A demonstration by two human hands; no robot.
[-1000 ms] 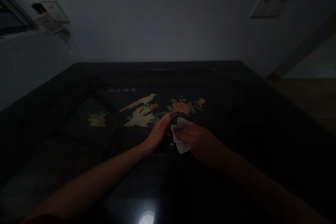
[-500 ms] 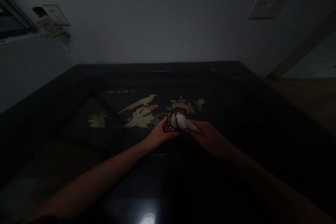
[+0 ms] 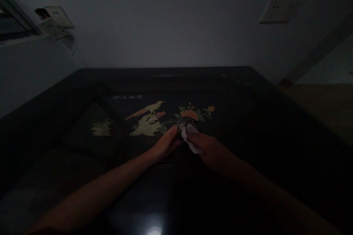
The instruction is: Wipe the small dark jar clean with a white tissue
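Note:
The scene is very dark. My left hand [image 3: 165, 143] is closed around a small round dark object with a shiny rim [image 3: 184, 121], held just above the black table [image 3: 261, 125]. My right hand [image 3: 211, 148] pinches a white tissue [image 3: 190, 136] and presses it against that object. Both hands meet near the middle of the table, over an inlaid picture of a bird and flowers [image 3: 154, 115]. What the round object is cannot be made out.
The black glossy table fills most of the view, with a raised rim at the back. Behind it is a pale wall with sockets at upper left [image 3: 53, 20] and upper right [image 3: 278, 11]. Wooden floor [image 3: 325, 102] shows at right.
The tissue was hanging below my right hand, then was pushed up into the object half a second ago, and now hangs lower again. Both hands have stayed over the same spot.

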